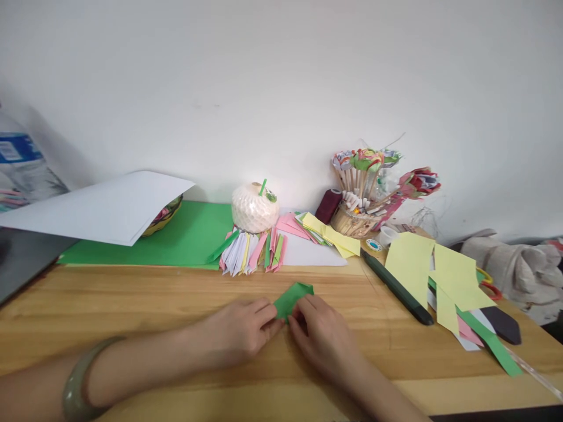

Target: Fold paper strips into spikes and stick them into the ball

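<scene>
A small piece of green paper (290, 298) with a folded upper edge lies on the wooden table between my hands. My left hand (246, 328) pinches its lower left side, fingers pressed together. From the right, my right hand (323, 331) grips the paper's lower right part with curled fingers, which hide that part. Just beyond the paper, several folded paper strips (253, 252) in white, pink, green and yellow are bunched together. Behind them stands a white dimpled ball-like object (255, 208) with a green strip sticking out of its top.
Yellow paper pieces (411, 264) and a dark green pen-like tool (396, 287) lie on the right. Paper flowers stand in a wooden holder (354, 221) beside a maroon thread spool (329, 205). White sheets (101, 205) overhang a green sheet (193, 234) at back left, near a plastic bottle (29, 158).
</scene>
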Demonstrator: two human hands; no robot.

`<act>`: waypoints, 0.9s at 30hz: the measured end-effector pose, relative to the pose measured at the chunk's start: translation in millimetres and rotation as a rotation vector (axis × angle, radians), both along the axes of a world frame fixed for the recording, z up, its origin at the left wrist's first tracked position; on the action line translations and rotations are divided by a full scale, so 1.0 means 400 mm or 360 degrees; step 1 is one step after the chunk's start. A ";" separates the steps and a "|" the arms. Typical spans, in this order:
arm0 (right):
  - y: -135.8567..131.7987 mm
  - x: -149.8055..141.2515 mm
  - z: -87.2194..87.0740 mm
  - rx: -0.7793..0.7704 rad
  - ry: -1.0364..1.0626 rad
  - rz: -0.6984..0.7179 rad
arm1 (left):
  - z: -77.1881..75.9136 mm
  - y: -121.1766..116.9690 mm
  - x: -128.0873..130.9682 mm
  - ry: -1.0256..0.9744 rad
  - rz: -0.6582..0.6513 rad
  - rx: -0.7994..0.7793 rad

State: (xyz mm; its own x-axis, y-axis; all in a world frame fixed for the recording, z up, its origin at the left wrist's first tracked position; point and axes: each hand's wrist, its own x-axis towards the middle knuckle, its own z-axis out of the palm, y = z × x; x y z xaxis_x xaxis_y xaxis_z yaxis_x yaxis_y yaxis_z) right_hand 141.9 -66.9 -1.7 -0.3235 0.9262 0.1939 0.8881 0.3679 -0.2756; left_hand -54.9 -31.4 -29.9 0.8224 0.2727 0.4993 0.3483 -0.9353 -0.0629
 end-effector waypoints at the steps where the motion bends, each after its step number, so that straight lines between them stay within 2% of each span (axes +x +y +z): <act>1: 0.000 -0.001 -0.001 0.0004 0.0005 -0.0002 | 0.002 0.001 -0.001 0.0047 -0.0007 0.0008; 5: -0.002 -0.004 -0.005 0.0014 0.0023 0.0006 | 0.003 0.002 -0.002 0.0193 -0.0022 0.0052; 10: 0.002 0.018 -0.005 0.0025 0.0046 0.0092 | -0.006 0.005 0.001 0.0160 0.0025 0.0007; 15: -0.028 0.053 0.013 0.0236 -0.0061 0.0455 | 0.012 0.028 -0.002 0.0121 0.0013 0.0038; 18: -0.064 0.032 0.023 0.0259 -0.0173 0.0609 | 0.023 0.035 -0.001 0.0097 0.0073 0.0008; 23: -0.088 -0.021 0.020 0.0127 -0.0151 0.0421 | 0.025 0.027 0.005 0.0031 0.0071 -0.0177; 27: -0.057 -0.006 0.025 0.0078 0.0048 0.0352 | 0.024 0.036 0.000 0.0005 0.0014 -0.0236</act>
